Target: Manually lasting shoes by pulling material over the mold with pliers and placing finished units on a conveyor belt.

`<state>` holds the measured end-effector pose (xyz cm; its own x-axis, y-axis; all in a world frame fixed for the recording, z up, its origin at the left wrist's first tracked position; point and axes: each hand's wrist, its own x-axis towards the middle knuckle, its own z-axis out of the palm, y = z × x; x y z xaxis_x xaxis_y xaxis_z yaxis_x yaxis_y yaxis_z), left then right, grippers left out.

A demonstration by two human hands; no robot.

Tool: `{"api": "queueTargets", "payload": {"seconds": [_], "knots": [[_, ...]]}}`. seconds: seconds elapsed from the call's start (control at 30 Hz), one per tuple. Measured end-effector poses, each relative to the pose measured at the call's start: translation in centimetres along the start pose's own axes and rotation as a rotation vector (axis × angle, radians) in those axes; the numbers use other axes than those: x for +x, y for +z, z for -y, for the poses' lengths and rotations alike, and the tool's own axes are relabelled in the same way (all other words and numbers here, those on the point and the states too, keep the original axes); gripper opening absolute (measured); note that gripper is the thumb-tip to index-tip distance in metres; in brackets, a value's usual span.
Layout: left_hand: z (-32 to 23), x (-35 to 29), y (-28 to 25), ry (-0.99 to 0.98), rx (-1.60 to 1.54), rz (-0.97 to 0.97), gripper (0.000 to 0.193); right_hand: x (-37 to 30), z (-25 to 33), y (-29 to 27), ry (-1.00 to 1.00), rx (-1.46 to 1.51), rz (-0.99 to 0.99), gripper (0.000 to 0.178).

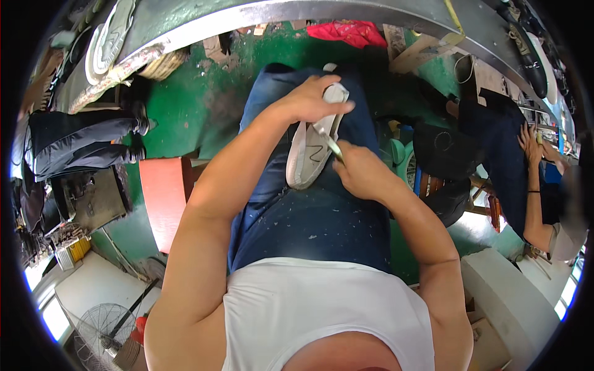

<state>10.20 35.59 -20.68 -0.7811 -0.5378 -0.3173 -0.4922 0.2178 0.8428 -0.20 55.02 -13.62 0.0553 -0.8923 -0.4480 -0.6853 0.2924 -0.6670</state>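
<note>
Pale shoe (pixel 306 159), left hand (pixel 314 102) gripping its far end, right hand (pixel 362 169) closed around slim tool (pixel 330 141)

No lettering can be read; the pale shoe (pixel 306 153) bears a dark zigzag mark (pixel 316 153).

1. The shoe (pixel 307 156) is pale grey and white, with a dark zigzag line.
2. The pants (pixel 303 226) are blue with little white specks.
3. The top (pixel 328 294) is white.
4. The floor (pixel 176 102) is green.
5. The cloth (pixel 346 34) is bright red.
</note>
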Motion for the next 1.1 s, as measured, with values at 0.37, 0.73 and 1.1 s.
{"api": "queueTargets", "payload": {"seconds": [0.37, 0.73, 1.1], "knots": [[-0.3, -7.4, -4.8, 0.221, -0.639, 0.065, 0.067, 3.4, 1.9, -0.5, -0.026, 0.206, -0.586, 0.063], [1.2, -10.5, -3.5, 0.462, -0.528, -0.243, 0.049, 6.5, 5.5, -4.9, -0.642, -0.102, -0.539, 0.046], [3.0, -11.5, -4.8, 0.327, -0.471, -0.32, 0.043, 2.2, 4.2, -6.7, 0.008, 0.607, 0.044, 0.025]]}}
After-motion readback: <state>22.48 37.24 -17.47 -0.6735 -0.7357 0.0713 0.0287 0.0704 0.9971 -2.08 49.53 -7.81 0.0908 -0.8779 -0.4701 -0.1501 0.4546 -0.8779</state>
